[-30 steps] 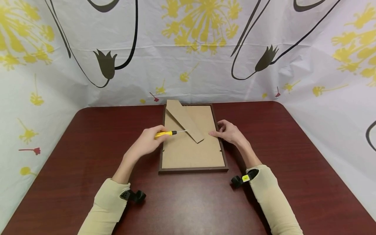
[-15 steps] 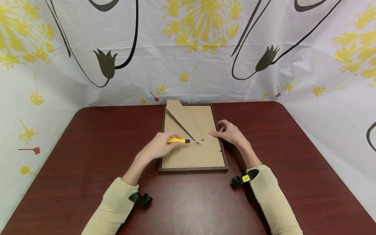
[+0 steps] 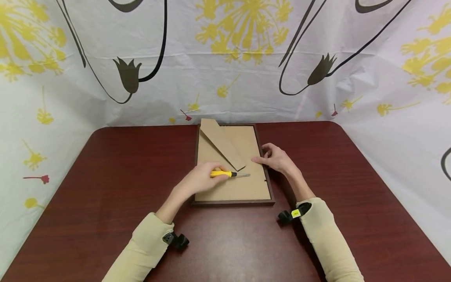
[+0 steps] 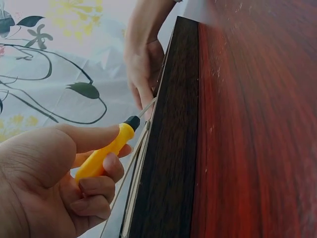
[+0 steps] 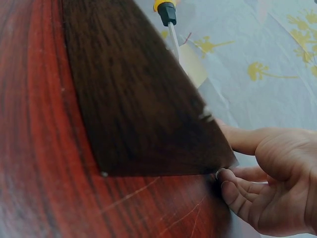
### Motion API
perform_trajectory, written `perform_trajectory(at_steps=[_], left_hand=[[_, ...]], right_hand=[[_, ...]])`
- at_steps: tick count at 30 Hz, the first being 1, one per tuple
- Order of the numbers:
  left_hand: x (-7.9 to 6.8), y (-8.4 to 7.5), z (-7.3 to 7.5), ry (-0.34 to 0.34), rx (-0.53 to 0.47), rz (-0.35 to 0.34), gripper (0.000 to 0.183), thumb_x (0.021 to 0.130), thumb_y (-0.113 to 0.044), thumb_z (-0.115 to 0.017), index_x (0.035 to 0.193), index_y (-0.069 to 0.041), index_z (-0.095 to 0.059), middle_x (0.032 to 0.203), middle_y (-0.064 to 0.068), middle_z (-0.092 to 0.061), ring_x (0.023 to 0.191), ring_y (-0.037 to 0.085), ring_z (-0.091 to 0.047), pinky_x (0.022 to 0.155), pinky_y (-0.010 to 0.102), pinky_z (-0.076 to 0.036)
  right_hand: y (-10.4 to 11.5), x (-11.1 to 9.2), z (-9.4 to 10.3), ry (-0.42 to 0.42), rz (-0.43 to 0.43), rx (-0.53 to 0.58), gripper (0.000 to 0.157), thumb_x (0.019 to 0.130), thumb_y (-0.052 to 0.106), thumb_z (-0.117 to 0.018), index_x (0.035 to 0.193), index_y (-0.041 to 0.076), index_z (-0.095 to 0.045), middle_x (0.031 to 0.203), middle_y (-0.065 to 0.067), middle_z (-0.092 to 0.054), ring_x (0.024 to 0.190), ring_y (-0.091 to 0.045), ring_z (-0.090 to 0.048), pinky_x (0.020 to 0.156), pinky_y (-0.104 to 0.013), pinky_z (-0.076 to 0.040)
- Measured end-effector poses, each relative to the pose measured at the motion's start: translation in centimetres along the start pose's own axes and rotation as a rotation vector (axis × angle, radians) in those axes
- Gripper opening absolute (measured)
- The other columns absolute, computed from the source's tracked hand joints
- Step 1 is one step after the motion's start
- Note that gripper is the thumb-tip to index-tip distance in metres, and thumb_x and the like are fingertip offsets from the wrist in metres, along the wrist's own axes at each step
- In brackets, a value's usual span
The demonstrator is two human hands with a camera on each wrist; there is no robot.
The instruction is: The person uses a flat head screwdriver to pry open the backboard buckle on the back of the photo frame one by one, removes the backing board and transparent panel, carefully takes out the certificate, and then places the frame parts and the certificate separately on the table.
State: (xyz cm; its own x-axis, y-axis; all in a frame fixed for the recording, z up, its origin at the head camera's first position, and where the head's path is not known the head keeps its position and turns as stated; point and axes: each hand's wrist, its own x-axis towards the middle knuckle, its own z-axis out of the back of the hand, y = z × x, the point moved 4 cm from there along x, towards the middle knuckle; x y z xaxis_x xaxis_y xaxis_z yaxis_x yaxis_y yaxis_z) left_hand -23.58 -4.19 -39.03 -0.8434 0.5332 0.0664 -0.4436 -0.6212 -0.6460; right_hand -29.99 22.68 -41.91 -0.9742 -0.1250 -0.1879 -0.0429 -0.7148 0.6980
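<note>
The screwdriver [image 3: 221,173] lies above the near half of the backing board [image 3: 229,194], its yellow handle to the left and its metal shaft pointing right. Its long axis runs almost straight left to right, the tip a shade nearer than the handle; whether the tip touches the board, I cannot tell. The left hand [image 3: 201,179] grips the handle, fingers curled round it and thumb along its length.

Just beyond the shaft is the narrow end of the tan stand flap [image 3: 222,143], which slants from far left to near right, its wide end showing past the far edge of the dark frame [image 3: 232,203]. That frame lies back up, its long axis running near to far. The right hand [image 3: 276,159] pinches the frame's right side, thumb over the edge and fingers at the outer side.

Under it all is a reddish-brown table [image 3: 225,243]; a flower-printed white cloth [image 3: 260,98] hangs behind.
</note>
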Motion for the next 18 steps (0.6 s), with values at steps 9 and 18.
perform_trajectory(at_steps=[9, 18], left_hand=[[0.7, -0.8, -0.9, 0.016, -0.031, -0.069, 0.020, 0.099, -0.028, -0.067, 0.113, -0.016, -0.075, 0.101, -0.003, -0.070, 0.083, 0.013, -0.056, 0.078, 0.032, -0.047], [1.3, -1.9, -1.8, 0.027, -0.017, -0.119, 0.019, 0.100, -0.028, -0.066, 0.109, -0.014, -0.075, 0.099, -0.001, -0.071, 0.084, 0.013, -0.058, 0.080, 0.033, -0.048]], right_hand=[[-0.2, 0.1, 0.1, 0.000, -0.001, -0.012, 0.078, 0.087, 0.046, -0.079, 0.142, 0.003, -0.046, 0.096, -0.011, -0.055, 0.073, -0.020, -0.053, 0.066, -0.033, -0.043], [-0.1, 0.2, 0.1, -0.010, -0.007, -0.015, 0.077, 0.085, 0.046, -0.080, 0.141, 0.004, -0.047, 0.095, -0.011, -0.055, 0.073, -0.020, -0.054, 0.065, -0.032, -0.045]])
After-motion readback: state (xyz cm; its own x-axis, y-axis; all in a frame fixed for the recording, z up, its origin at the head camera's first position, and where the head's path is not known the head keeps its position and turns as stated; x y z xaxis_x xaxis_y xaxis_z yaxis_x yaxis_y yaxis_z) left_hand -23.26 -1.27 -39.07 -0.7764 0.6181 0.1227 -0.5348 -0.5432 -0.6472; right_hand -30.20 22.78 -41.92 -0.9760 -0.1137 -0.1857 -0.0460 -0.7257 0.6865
